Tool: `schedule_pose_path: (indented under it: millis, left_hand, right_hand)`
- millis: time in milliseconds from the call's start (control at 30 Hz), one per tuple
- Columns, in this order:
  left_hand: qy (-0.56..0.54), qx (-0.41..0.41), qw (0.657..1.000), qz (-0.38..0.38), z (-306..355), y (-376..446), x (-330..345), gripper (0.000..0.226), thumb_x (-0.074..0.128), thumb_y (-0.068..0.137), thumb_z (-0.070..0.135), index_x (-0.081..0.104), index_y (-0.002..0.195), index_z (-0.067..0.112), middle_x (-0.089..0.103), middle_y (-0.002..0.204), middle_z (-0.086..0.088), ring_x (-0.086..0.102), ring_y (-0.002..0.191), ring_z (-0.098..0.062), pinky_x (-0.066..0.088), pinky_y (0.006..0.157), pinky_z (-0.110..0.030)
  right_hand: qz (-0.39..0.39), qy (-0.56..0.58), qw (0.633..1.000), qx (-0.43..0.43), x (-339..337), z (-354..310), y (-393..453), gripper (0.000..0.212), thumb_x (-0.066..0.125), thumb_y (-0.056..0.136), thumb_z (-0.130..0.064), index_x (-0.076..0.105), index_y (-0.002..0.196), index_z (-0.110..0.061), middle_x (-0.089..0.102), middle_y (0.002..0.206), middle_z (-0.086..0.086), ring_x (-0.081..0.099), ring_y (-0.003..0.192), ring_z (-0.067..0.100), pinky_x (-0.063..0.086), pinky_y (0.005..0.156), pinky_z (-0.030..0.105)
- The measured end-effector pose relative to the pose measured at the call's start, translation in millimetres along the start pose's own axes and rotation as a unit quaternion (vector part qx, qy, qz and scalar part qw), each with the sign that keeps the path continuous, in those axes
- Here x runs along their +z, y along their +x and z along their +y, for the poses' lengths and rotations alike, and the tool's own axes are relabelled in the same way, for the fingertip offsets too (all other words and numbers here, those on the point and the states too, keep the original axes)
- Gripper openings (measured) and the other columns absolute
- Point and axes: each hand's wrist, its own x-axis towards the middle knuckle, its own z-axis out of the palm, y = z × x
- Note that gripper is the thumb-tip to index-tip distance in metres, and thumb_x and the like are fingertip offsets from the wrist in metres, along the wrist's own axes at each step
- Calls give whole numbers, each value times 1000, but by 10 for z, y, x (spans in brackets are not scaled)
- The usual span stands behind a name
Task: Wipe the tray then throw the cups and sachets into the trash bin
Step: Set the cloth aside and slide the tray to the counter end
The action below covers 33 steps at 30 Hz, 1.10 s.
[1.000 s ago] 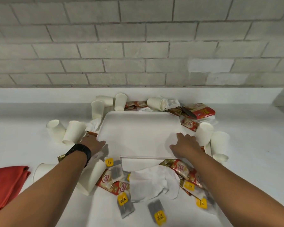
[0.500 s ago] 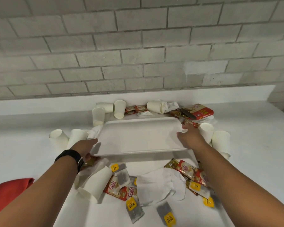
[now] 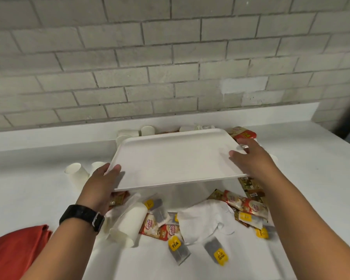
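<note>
Currently the tray point(image 3: 176, 158) is lifted off the worktop point(image 3: 311, 178), its surface bare, held between both hands and tilted with its far edge higher. Risk: it could slip or swing down into the cups point(image 3: 77, 172) and sachets point(image 3: 247, 206) lying under and around it, scattering them; cause would be the shallow edge grips. Left hand point(image 3: 101, 182) pinches the near-left corner, thumb on top, fingers under. Right hand point(image 3: 249, 158) grips the right edge, thumb on top. Red cloth point(image 3: 14, 251) lies well apart at near left, untouched
</note>
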Motion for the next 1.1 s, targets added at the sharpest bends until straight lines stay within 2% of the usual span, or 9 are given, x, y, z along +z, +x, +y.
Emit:
schedule_pose_path:
  millis: [133, 267, 433, 500, 633, 800, 967, 1033, 1100]
  left_hand:
    - [19, 51, 999, -4, 4, -59, 29, 31, 59, 80, 41, 64, 108, 29, 72, 107, -1, 68, 100, -20, 53, 87, -44]
    - [36, 73, 997, 5, 6, -109, 196, 43, 59, 86, 40, 54, 127, 26, 67, 115, 0, 66, 100, -18, 54, 76, -35]
    - [61, 87, 994, 10, 10, -191, 638, 55, 60, 81, 50, 45, 132, 33, 60, 121, 6, 61, 105, -18, 51, 86, -41]
    - [46, 99, 994, -1, 0, -209, 884, 56, 61, 81, 50, 46, 131, 33, 60, 122, 6, 61, 107, -16, 51, 85, -40]
    - [53, 113, 992, -31, 25, -266, 1551, 44, 59, 80, 48, 49, 122, 36, 64, 110, 10, 64, 91, -15, 46, 64, -31]
    - [56, 122, 990, -44, -63, -412, 2591, 46, 57, 89, 45, 43, 131, 32, 61, 115, 7, 59, 91, -19, 45, 75, -34]
    - [41, 113, 988, -93, -113, -699, 3613, 36, 56, 92, 37, 38, 123, 37, 59, 109, 13, 59, 90, -11, 47, 69, -30]
    - [49, 109, 986, -115, -182, -793, 3932, 39, 58, 91, 37, 38, 124, 36, 59, 112, 15, 62, 99, -11, 50, 80, -34]
    - [67, 101, 982, -142, -263, -875, 4200, 50, 60, 90, 37, 35, 134, 33, 60, 115, 14, 62, 101, -10, 51, 79, -29]
  right_hand:
    - [47, 51, 998, -5, -96, 52, -174, 44, 63, 87, -35, 52, 129, -30, 53, 133, 0, 59, 107, 24, 53, 90, 42]
    - [72, 64, 995, 0, -262, 134, -246, 35, 61, 88, -34, 58, 123, -34, 53, 133, 0, 58, 107, 24, 54, 90, 42]
    - [106, 81, 991, 3, -640, 329, -195, 30, 61, 88, -35, 61, 117, -37, 56, 130, -1, 59, 108, 26, 53, 92, 46]
    - [118, 86, 989, 12, -858, 457, -135, 29, 60, 88, -36, 62, 117, -37, 56, 129, -3, 59, 107, 26, 54, 89, 45]
    - [138, 93, 986, 21, -1356, 802, 65, 27, 62, 88, -36, 64, 114, -38, 58, 124, -4, 60, 103, 24, 52, 74, 32]
    - [134, 100, 986, 23, -2174, 1339, 512, 16, 67, 84, -36, 66, 90, -51, 63, 120, 0, 64, 98, 24, 48, 72, 28]
    - [138, 95, 986, 12, -2967, 1831, 970, 21, 68, 87, -22, 67, 107, -29, 65, 119, 10, 61, 87, 23, 47, 78, 28]
    - [143, 82, 986, 15, -3200, 1993, 1110, 27, 67, 88, -19, 66, 115, -20, 66, 114, 10, 61, 81, 19, 46, 67, 21]
    - [137, 73, 988, 18, -3376, 2167, 1233, 28, 66, 89, -16, 65, 117, -15, 65, 105, 8, 62, 66, 5, 46, 55, 15]
